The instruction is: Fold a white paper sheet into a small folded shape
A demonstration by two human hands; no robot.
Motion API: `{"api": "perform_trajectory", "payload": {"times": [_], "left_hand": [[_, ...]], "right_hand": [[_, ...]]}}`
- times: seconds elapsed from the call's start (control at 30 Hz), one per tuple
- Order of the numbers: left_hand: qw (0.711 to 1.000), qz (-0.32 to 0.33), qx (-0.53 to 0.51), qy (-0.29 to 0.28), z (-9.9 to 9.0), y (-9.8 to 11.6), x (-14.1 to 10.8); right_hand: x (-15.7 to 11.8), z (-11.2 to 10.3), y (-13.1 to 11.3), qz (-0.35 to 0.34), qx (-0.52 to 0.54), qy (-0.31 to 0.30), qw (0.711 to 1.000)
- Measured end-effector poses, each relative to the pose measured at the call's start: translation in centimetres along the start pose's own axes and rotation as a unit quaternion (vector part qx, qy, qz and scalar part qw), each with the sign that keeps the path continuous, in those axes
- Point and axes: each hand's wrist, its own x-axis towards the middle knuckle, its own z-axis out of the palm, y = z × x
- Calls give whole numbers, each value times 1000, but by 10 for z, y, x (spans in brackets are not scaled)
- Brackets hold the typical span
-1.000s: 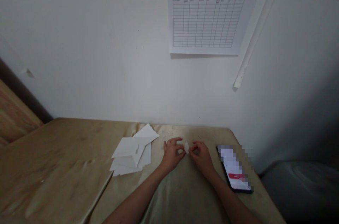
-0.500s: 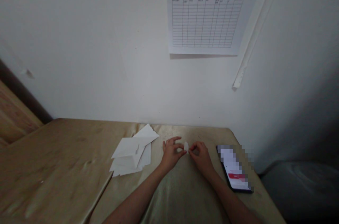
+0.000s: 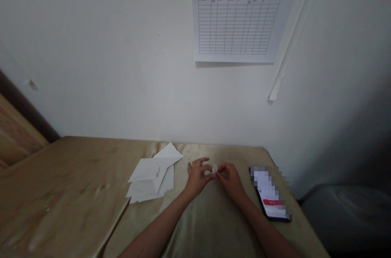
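Note:
A small folded piece of white paper (image 3: 214, 168) stands upright between my two hands, just above the table. My left hand (image 3: 198, 174) pinches its left side between thumb and index finger, with the other fingers spread away from it. On the right side, the thumb and fingertips of my right hand (image 3: 231, 177) close on the paper's lower edge. The exact folds are too small to make out. Left of my left hand lies a loose pile of white paper sheets (image 3: 146, 191), some of them creased or torn at the edges.
A smartphone (image 3: 269, 193) with a lit, partly blurred screen lies right of my right hand. The table (image 3: 76, 184) wears a shiny gold-brown cover and meets a white wall (image 3: 106, 87). A printed grid sheet (image 3: 238, 26) hangs there. A dark rounded object (image 3: 345, 217) stands beyond the right edge.
The small paper between my fingertips has changed shape slightly and looks narrower at its tip. Both hands stay nearly in place, and the paper pile and phone lie as before.

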Motion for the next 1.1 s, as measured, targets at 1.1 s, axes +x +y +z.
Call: {"api": "perform_trajectory", "payload": {"times": [1.1], "left_hand": [[998,45,10,49,3,-6,0]], "right_hand": [[-1,-2,-5,-24,-72,-13,997]]}}
